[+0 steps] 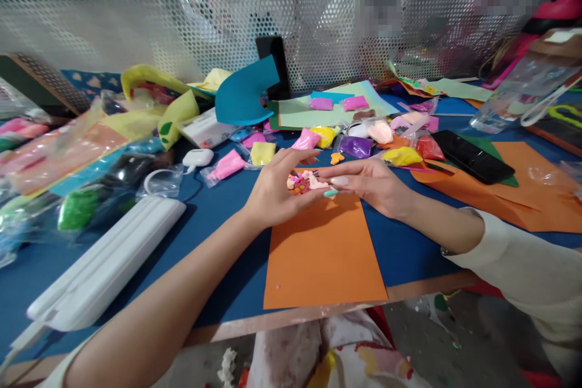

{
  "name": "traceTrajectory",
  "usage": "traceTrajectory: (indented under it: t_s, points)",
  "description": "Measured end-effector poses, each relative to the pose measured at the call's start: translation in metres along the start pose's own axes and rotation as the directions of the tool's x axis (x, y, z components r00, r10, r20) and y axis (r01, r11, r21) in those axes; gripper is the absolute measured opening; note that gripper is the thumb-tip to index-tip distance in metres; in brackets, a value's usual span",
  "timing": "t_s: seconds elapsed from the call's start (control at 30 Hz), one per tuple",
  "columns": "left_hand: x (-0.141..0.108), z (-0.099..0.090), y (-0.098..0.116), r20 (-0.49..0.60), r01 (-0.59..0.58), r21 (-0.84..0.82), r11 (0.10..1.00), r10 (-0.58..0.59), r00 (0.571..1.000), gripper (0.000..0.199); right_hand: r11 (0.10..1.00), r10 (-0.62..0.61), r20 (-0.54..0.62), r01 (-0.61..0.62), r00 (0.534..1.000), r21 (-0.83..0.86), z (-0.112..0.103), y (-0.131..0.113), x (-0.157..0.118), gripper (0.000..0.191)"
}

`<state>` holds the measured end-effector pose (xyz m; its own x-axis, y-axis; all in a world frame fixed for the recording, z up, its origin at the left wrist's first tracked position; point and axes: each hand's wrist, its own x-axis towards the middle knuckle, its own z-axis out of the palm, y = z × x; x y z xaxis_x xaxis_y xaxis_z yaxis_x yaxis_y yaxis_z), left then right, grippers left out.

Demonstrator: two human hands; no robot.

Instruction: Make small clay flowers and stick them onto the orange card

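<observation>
At the left of the blue tabletop [218,218], a green clay packet [78,208] lies in clear wrapping beyond a white power strip [109,260]. Farther right, a pink clay packet [227,165] and a yellow clay packet [262,154] both look closed. The left hand [271,195] curls around a flower cluster [300,184], cradling it between thumb and bent fingers above the far end of an orange paper sheet [325,254]. Several small flowers are already shaped and grouped; a tiny pink speck [278,287] lies on the sheet's near left part. The right hand [382,187] brings its thumb and fingers close together at the cluster's right side; whether it pinches anything cannot be told. Beyond the hands lies a small orange clay piece [337,158], and to its right a purple clay packet [356,147] is in its wrapping. How much shaping is left cannot be judged from this view.

The cluster mixes pale pink, deep pink and orange-toned flowers, packed tightly, some with contrasting centers. A smooth, pale pink piece [318,182] shows at its right, beside the right fingertips; whether it is attached is unclear. Fingers partly hide the cluster's outline.
</observation>
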<state>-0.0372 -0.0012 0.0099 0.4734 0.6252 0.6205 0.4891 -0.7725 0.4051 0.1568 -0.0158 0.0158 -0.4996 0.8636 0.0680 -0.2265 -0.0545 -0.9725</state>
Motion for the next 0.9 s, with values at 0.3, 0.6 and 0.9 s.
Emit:
traceTrajectory:
  t_s: [0.3, 0.6, 0.9]
  points:
    - [0.001, -0.003, -0.001, -0.03, -0.008, 0.019, 1.0, 0.009, 1.0, 0.044, 0.996, -0.076, -0.065, 0.079, 0.995, 0.034, -0.003, -0.005, 0.001, 0.021]
    - [-0.003, 0.004, 0.001, -0.017, -0.01, 0.037, 0.999, 0.011, 1.0, 0.056, 0.994, 0.041, 0.142, -0.026, 0.989, -0.102, 0.0, 0.003, -0.002, 0.035]
    - [-0.007, 0.014, 0.013, 0.066, -0.266, 0.407, 0.874, 0.262, 0.963, 0.054, 0.978, 0.144, 0.159, -0.165, 0.977, 0.125, 0.01, 0.006, -0.005, 0.045]
